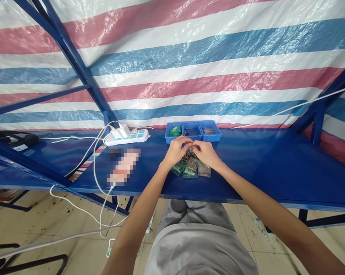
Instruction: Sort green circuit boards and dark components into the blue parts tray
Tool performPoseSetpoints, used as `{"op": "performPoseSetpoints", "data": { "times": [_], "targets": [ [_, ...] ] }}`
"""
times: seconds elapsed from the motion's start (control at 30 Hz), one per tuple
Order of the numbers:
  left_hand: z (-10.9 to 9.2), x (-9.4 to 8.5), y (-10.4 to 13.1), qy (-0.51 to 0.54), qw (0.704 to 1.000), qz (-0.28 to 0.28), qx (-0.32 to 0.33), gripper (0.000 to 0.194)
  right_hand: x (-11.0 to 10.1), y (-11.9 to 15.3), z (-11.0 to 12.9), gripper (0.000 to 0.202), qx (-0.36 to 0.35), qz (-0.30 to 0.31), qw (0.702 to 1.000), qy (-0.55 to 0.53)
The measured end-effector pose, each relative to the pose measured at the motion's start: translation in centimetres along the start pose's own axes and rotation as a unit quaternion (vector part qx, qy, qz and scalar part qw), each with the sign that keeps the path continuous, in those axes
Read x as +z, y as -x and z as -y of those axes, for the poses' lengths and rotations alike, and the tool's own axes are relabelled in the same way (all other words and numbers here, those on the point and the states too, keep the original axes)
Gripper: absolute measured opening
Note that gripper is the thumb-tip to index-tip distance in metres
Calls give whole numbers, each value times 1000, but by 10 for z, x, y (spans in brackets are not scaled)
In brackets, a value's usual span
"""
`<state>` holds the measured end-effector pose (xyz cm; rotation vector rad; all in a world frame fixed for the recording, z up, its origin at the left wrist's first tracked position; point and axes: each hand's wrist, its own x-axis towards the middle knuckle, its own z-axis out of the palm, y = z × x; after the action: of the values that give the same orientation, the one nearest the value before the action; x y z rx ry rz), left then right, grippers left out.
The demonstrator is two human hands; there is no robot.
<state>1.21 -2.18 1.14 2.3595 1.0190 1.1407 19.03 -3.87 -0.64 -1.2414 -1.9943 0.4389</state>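
Note:
My left hand (176, 150) and my right hand (204, 152) meet over the blue table, fingertips pinched together at something too small to make out. Beneath them lies a pile of small dark parts (188, 154). Nearer the table's front edge are green packets (178, 167) and clear plastic packets (204, 170) with small contents. Just behind my hands stand three blue bins in a row: the left bin (168, 138) holds green packets, the middle bin (193, 129) a few dark parts, the right bin (217, 133) clear packets.
A white power strip (140, 136) with plugged-in chargers and loose cables sits on the left of the blue table (275, 164). A blurred pinkish object (125, 168) lies in front of it. Blue metal frame posts (75, 61) rise at left and right before a striped sheet.

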Motion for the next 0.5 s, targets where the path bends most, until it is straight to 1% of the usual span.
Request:
{"op": "performPoseSetpoints", "data": {
  "times": [0.2,0.37,0.5],
  "targets": [
    [-1,1,0,47,999,-4,-20,14,0,-1,-2,18,23,-47,997,-52],
    [-2,-2,-1,102,994,-2,-46,16,-1,0,1,18,11,-47,997,-61],
    [0,-1,-2,102,993,-13,-51,16,-1,1,2,24,-3,-37,999,-38]
  ]
}}
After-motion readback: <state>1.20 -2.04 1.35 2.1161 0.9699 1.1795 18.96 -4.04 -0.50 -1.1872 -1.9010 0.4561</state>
